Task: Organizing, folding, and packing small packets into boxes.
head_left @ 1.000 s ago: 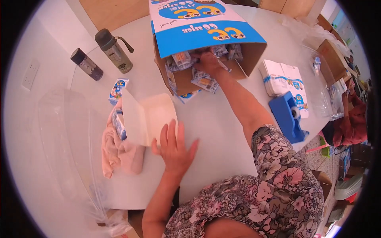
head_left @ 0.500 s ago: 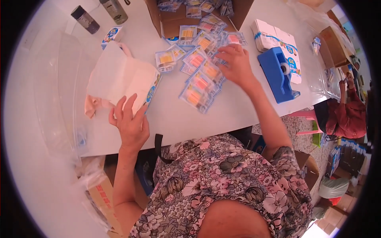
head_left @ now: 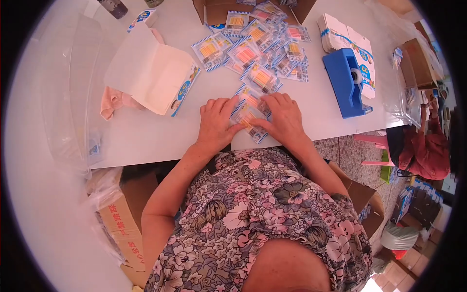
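Observation:
Several small clear packets [head_left: 253, 53] with blue-white edges and orange-yellow contents lie spread over the white table [head_left: 146, 141]. My left hand [head_left: 216, 124] and my right hand [head_left: 282, 119] rest side by side near the table's front edge. Both press down on a small pile of these packets [head_left: 247, 116] between them, fingers spread over it. More packets spill from an open cardboard box [head_left: 214, 9] at the far edge.
A folded white carton flap [head_left: 146, 73] lies left over a pink cloth [head_left: 114, 102]. A blue tape dispenser [head_left: 345, 82] and a white stack of packs [head_left: 348, 41] stand right. Clear plastic bags [head_left: 68, 97] hang far left. A cardboard box [head_left: 121, 219] sits under the table.
My left hand has moved right from the carton flap to the packets. My right hand has drawn a pile of packets toward the front edge, and both hands now meet on it.

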`<state>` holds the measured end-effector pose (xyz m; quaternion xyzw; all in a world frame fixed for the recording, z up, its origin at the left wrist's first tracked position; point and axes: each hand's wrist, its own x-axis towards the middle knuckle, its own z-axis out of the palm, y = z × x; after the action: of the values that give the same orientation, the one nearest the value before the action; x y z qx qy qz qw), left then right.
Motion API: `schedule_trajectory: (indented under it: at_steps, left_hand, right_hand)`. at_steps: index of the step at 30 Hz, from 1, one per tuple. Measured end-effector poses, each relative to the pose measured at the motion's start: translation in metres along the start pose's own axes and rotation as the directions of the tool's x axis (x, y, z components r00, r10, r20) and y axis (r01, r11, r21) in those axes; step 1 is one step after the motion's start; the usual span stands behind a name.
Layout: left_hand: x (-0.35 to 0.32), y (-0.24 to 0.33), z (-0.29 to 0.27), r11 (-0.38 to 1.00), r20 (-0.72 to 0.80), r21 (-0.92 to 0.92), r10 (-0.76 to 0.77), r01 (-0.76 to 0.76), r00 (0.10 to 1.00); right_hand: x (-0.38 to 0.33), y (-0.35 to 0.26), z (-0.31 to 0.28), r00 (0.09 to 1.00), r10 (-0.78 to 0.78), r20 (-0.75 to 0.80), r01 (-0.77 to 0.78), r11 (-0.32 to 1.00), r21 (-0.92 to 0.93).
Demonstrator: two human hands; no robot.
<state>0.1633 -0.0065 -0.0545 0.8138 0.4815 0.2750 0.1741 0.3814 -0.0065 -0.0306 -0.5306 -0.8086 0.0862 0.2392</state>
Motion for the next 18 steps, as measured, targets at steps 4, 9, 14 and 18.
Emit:
schedule_trajectory:
  at_steps: [4,9,14,18]
  left_hand:
    - [-0.004,-0.006,0.006,0.997,-0.012,-0.06,-0.039,0.039,0.999]
    - [-0.002,-0.005,0.005,0.994,-0.134,-0.112,-0.018,0.003,0.991]
    - [0.0,-0.005,0.006,0.987,-0.091,-0.159,-0.053,0.038,0.994]
    - [0.002,0.002,-0.005,0.918,0.0,-0.372,-0.146,0.136,0.989]
  right_hand:
    - [-0.006,0.005,-0.002,0.981,0.142,0.132,-0.14,0.99,-0.021]
    - [0.004,0.002,-0.002,0.992,0.099,0.074,-0.103,0.993,0.053]
    - [0.012,0.001,0.002,0.979,0.094,0.178,-0.122,0.981,0.149]
    - [0.005,-0.01,-0.004,0.992,-0.034,0.124,0.014,0.987,0.162]
